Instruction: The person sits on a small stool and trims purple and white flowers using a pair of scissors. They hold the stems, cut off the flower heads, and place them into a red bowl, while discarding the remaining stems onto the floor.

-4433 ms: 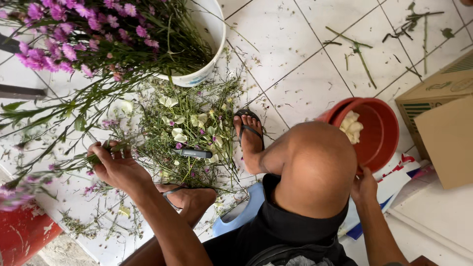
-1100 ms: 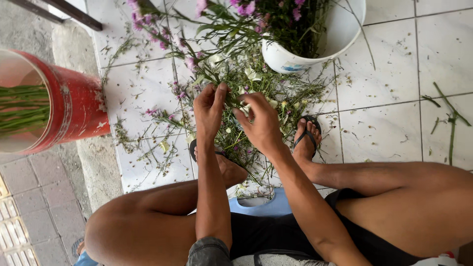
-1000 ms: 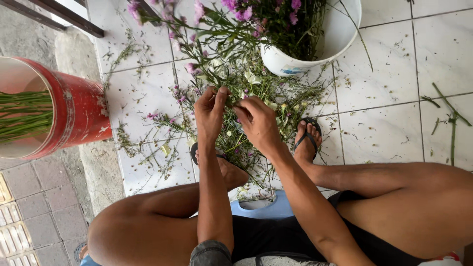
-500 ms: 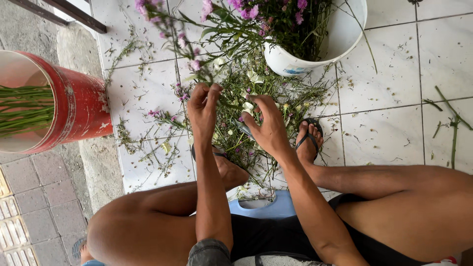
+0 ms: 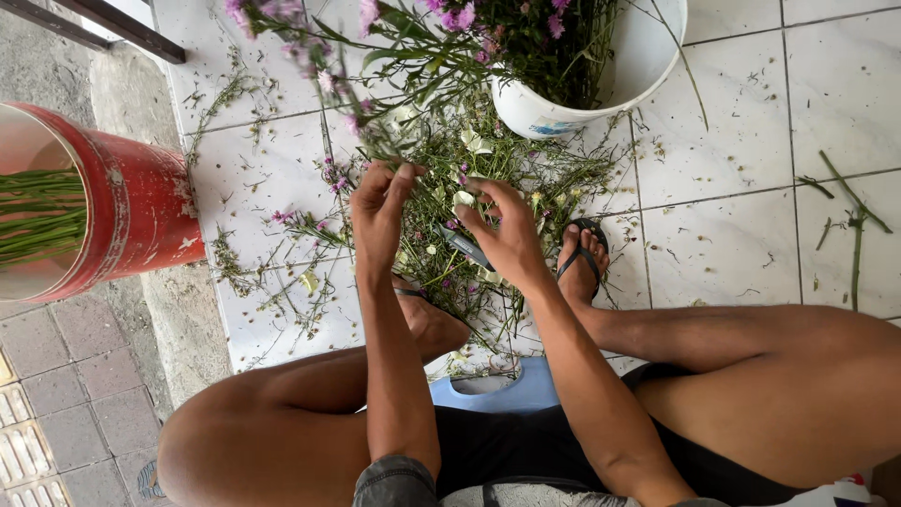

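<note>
Between the person's raised hands, a bunch of thin green stems with small purple flowers (image 5: 404, 66) leans from the far side toward the near middle of the scene. The left hand (image 5: 380, 211) pinches the lower ends of these stems, fingers drawn close around them. The right hand (image 5: 507, 230) sits just beside it to the right, fingers curled in toward the same stems; whether it grips them or only touches them cannot be told. A dark tool with a pale blade or handle (image 5: 466, 249) lies under the right hand among the cuttings, and whether the hand touches it is unclear.

Below both hands spreads a heap of cut stems, leaves and pale petals (image 5: 488, 169) on the white tiled floor (image 5: 732, 244). Two feet in dark sandals (image 5: 582, 263) rest at the near edge of the heap, and the person sits on a low blue stool (image 5: 497, 394).

Far and right of the hands stands a white bucket (image 5: 601, 94) filled with more purple flowers. Well apart on the left, a red bucket (image 5: 141, 216) holds green stems. Loose green stalks (image 5: 854, 216) lie on the tiles at far right.
</note>
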